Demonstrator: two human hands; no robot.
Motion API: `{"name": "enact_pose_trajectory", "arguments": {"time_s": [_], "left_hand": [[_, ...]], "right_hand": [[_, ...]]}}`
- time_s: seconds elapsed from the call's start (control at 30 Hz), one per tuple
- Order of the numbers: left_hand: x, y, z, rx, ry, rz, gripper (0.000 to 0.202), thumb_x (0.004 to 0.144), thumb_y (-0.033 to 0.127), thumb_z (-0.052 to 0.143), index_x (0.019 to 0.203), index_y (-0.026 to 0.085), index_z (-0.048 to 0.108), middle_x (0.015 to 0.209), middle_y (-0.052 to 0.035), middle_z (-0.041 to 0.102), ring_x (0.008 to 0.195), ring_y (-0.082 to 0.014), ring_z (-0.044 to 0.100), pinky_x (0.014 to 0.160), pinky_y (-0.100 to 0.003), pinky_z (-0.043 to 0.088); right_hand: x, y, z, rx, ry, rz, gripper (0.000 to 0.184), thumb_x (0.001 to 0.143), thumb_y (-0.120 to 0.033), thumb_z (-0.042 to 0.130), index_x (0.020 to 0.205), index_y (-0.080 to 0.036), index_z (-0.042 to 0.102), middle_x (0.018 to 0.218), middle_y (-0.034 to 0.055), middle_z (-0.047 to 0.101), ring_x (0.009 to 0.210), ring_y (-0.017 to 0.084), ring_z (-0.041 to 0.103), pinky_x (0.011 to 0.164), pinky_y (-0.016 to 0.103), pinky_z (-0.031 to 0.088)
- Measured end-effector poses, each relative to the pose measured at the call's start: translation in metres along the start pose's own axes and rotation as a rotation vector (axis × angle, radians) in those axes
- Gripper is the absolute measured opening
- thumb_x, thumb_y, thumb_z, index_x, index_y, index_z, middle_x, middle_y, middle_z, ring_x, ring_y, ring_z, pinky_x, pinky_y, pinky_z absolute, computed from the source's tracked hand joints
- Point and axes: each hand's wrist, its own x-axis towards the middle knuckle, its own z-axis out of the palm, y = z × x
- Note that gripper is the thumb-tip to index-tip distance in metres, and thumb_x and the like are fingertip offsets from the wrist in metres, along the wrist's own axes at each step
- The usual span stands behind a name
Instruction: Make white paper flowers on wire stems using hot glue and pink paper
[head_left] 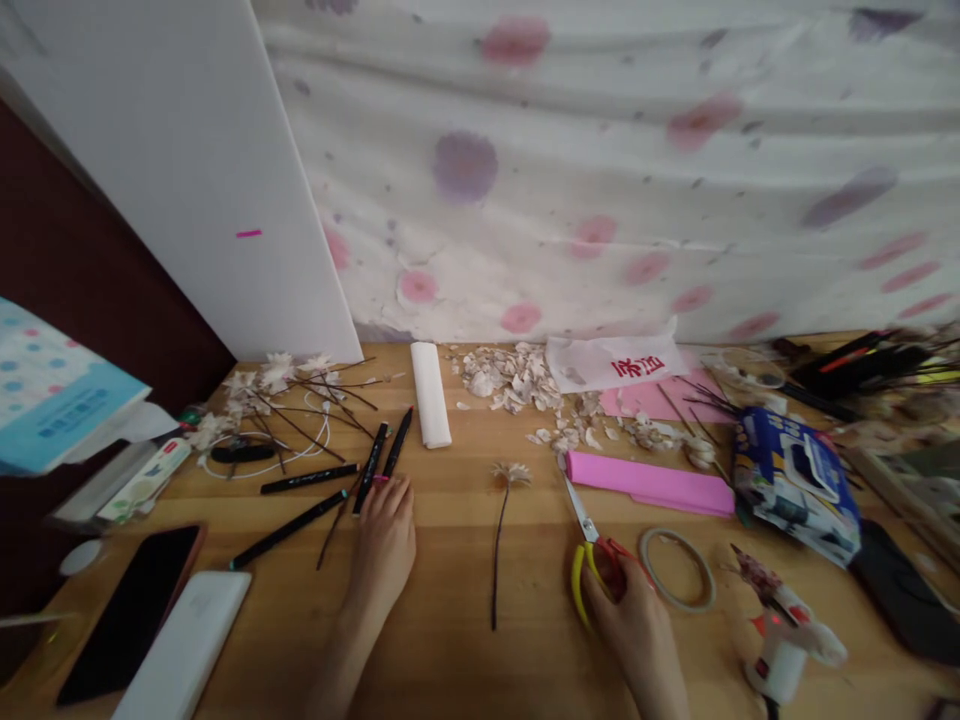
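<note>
My left hand (385, 545) lies flat on the wooden table (450, 640), fingers stretched out, its tips touching the end of a black marker (370, 467). My right hand (634, 625) is closed around the yellow and red handles of the scissors (589, 545), whose blades point away from me along the table. Between the two hands lies a single paper flower (504, 520) on a thin dark stem. A folded pink paper strip (649, 482) rests just beyond the scissors' tips.
Several black markers (307, 480) and stemmed flowers (274, 390) lie at left, with a phone (135, 610) and a white power bank (187, 645). A white paper roll (430, 393), paper scraps (517, 380), a tape ring (677, 568), a glue gun (787, 640) and a blue packet (796, 485) fill the right.
</note>
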Motion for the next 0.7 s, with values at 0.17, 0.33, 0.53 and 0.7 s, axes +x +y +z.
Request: {"name": "enact_pose_trajectory", "arguments": {"time_s": [0.17, 0.33, 0.53, 0.7], "left_hand": [[0.005, 0.001, -0.01, -0.04, 0.038, -0.028, 0.038, 0.092, 0.014, 0.044, 0.111, 0.013, 0.077, 0.12, -0.0203, 0.077, 0.115, -0.0404, 0.07, 0.097, -0.061, 0.053], [0.01, 0.026, -0.019, -0.14, 0.041, 0.018, 0.03, 0.094, 0.017, 0.05, 0.092, 0.024, 0.079, 0.097, -0.011, 0.082, 0.101, -0.0322, 0.073, 0.099, -0.055, 0.051], [0.016, 0.071, -0.024, -0.22, 0.018, 0.004, 0.026, 0.096, 0.031, 0.056, 0.075, 0.023, 0.069, 0.067, -0.0026, 0.071, 0.069, -0.0227, 0.067, 0.072, -0.037, 0.052], [0.02, 0.089, -0.035, -0.272, 0.005, 0.007, 0.049, 0.099, 0.037, 0.049, 0.051, 0.025, 0.046, 0.052, 0.0003, 0.059, 0.06, -0.0203, 0.062, 0.067, -0.033, 0.049]], "right_hand": [[-0.002, -0.002, 0.001, -0.026, 0.012, -0.02, 0.045, 0.071, -0.058, 0.055, 0.091, -0.02, 0.064, 0.083, 0.0144, 0.075, 0.075, 0.032, 0.072, 0.069, 0.041, 0.054], [0.0, -0.004, 0.0, -0.051, 0.005, -0.019, 0.041, 0.073, -0.055, 0.054, 0.091, -0.02, 0.065, 0.077, 0.0119, 0.074, 0.069, 0.031, 0.071, 0.064, 0.038, 0.052], [0.0, -0.001, 0.0, -0.052, 0.01, 0.006, 0.036, 0.075, -0.055, 0.055, 0.085, -0.022, 0.065, 0.069, 0.009, 0.072, 0.062, 0.029, 0.07, 0.056, 0.034, 0.046], [-0.001, 0.003, 0.001, 0.008, 0.007, 0.004, 0.039, 0.078, -0.052, 0.056, 0.095, -0.019, 0.069, 0.074, 0.0096, 0.074, 0.065, 0.029, 0.071, 0.058, 0.033, 0.048]]}}
